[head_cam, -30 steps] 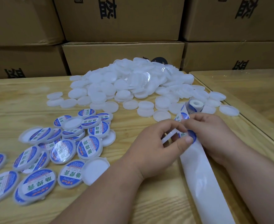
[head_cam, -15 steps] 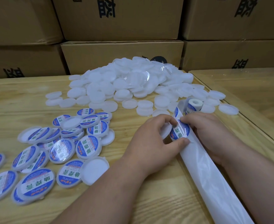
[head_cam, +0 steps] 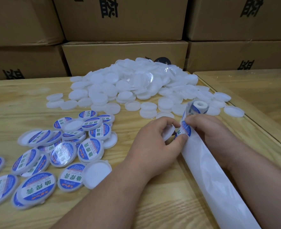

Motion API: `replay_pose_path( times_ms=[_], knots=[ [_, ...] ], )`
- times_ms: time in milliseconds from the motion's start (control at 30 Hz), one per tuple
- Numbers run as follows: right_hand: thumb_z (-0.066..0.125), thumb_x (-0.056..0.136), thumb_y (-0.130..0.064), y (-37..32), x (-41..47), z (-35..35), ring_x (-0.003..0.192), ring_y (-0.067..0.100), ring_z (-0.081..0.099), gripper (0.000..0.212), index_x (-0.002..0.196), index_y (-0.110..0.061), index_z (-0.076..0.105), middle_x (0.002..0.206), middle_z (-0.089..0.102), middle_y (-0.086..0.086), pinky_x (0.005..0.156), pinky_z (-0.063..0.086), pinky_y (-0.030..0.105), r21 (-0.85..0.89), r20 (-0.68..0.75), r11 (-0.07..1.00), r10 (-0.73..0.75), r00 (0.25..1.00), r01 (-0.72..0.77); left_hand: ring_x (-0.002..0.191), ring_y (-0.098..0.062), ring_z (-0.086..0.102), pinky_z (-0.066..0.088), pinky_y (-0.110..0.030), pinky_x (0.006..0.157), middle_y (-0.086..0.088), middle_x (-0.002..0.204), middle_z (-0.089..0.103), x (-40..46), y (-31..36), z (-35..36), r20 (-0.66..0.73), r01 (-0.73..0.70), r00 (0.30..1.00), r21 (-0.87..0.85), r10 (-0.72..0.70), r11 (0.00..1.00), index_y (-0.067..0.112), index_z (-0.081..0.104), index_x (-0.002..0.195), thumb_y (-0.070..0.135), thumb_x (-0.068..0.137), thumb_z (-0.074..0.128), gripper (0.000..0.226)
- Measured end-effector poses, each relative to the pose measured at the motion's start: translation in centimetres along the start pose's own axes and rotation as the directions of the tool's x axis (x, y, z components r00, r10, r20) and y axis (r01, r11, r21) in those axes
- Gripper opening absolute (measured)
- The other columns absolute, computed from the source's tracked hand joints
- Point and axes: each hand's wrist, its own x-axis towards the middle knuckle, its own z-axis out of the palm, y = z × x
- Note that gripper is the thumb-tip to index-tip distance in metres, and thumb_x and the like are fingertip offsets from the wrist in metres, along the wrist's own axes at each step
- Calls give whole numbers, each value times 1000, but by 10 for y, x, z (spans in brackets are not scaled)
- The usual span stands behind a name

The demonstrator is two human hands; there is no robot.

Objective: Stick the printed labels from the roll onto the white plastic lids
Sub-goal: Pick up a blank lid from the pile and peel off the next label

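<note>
Across the wooden bench (head_cam: 29, 100) the broad layout is unchanged from a second ago: the big heap of bare white lids (head_cam: 133, 83) is still piled at the far side before the stacked cardboard boxes (head_cam: 123, 19), and the labelled lids (head_cam: 80, 146) are still spread at the near left. What has changed is confined to the strip of backing paper (head_cam: 219, 187), which runs from the label roll (head_cam: 200, 107) toward the viewer. A second ago a label was pinched low on the strip with little of it showing; now the printed label (head_cam: 183, 130) is seen curled outward, its blue and white face largely exposed, and it appears to have been partly lifted off the backing. The peel is therefore judged to be nearly finished, with the sticking step not yet done.

The left hand (head_cam: 154, 144) is held with a bare white lid (head_cam: 168, 132) gripped in its curled fingers, while its thumb is pressed at the label's lower edge. The right hand (head_cam: 209, 134) is closed on the strip, the fingers curled round it from the right and the fingertips set at the label's upper edge. The lid is thus kept just beside the label, on its left and almost touching it, so that only a short transfer is expected to be needed.
</note>
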Motion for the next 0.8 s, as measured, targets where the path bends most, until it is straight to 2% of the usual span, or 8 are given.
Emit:
replay_pose_path(
  times_ms=[100,200,333,400,533,600,733,800],
  knots=[
    [65,61,-32,-1,-1,1,53,16,47,21,52,-19,52,56,46,1,54,37,29,-29,31,998,-61,998,62,73,0,56,48,-23,70,17,95,65,0,0,0,-11,-8,1000,-11,8,1000,42,61,97,37,86,74,17],
    [66,60,-29,0,0,0,57,22,37,28,55,-16,41,61,37,8,58,31,33,-79,8,994,-78,997,78,68,-1,55,50,-25,65,16,93,65,-1,2,-1,8,-23,1000,-37,23,999,41,62,96,39,84,74,17],
    [70,65,-31,3,0,-2,68,33,43,42,70,6,51,73,48,22,67,35,45,-92,14,994,-60,998,61,62,1,56,49,-21,58,23,87,63,-3,4,-3,86,-7,996,-76,14,997,39,62,95,54,69,79,34],
    [71,67,-33,3,0,-2,74,35,47,45,77,9,59,77,51,32,71,37,46,-96,28,993,-59,998,62,61,0,56,50,-22,58,23,86,62,-3,3,-4,98,6,995,-77,2,997,38,61,94,56,65,80,39],
    [71,64,-38,1,-1,-3,74,36,50,45,78,5,68,78,55,27,71,40,47,-99,57,993,-63,996,69,61,-8,58,54,-31,58,22,85,63,-2,3,-3,72,-11,997,-44,14,999,37,59,94,54,69,79,36],
    [72,63,-39,-1,-3,0,71,36,51,37,72,-3,69,75,55,25,69,42,46,-103,94,992,-70,993,80,63,-11,60,52,-28,58,21,86,64,-2,3,-3,60,-17,998,-26,18,1000,38,59,93,54,72,77,32],
    [73,66,-41,-3,-4,2,75,35,49,44,68,0,58,74,47,39,72,37,47,-135,115,984,-99,989,114,65,-13,63,53,-28,58,15,88,67,-1,4,-3,62,-15,998,-35,17,999,38,62,93,55,78,72,24],
    [72,63,-40,-3,-4,3,70,33,46,37,61,-7,57,65,46,26,67,36,43,-124,107,985,-105,989,118,63,-9,60,49,-22,58,14,86,68,-1,3,-3,66,-9,998,-76,14,997,38,64,92,53,80,70,20]
  ],
)
